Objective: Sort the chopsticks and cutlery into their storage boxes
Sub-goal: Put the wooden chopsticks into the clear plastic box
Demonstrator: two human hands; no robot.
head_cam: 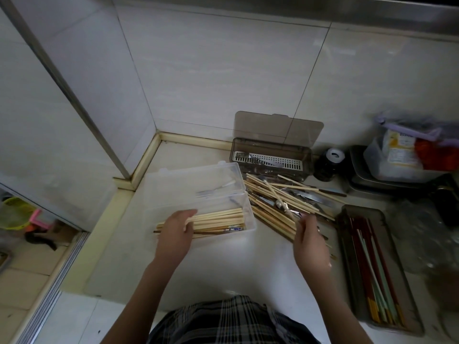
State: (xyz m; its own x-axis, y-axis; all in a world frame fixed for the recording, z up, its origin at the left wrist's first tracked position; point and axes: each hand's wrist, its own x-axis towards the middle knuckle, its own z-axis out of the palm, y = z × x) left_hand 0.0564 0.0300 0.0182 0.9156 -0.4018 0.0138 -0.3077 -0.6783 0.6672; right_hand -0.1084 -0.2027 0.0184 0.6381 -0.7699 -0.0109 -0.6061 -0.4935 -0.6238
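Note:
A clear plastic box [238, 184] with its lid raised holds a row of pale wooden chopsticks [218, 219]. My left hand [175, 232] rests on their left ends, fingers curled over them. To the right lies a mixed pile of wooden chopsticks and metal cutlery [285, 197] on the counter. My right hand [309, 238] is at the pile's near edge, fingers closing on a few chopstick ends. A smoky brown box [270, 155] with a white slotted insert and open lid stands behind the pile, holding some cutlery. A brown tray [347, 269] at the right holds red and pale green chopsticks [372, 269].
A dark jar with a white cap [330, 162] stands right of the brown box. Stacked containers and packets [397, 160] crowd the far right. Tiled walls close the back and left. The counter edge drops to the floor at left, where a yellow basket [15, 214] sits.

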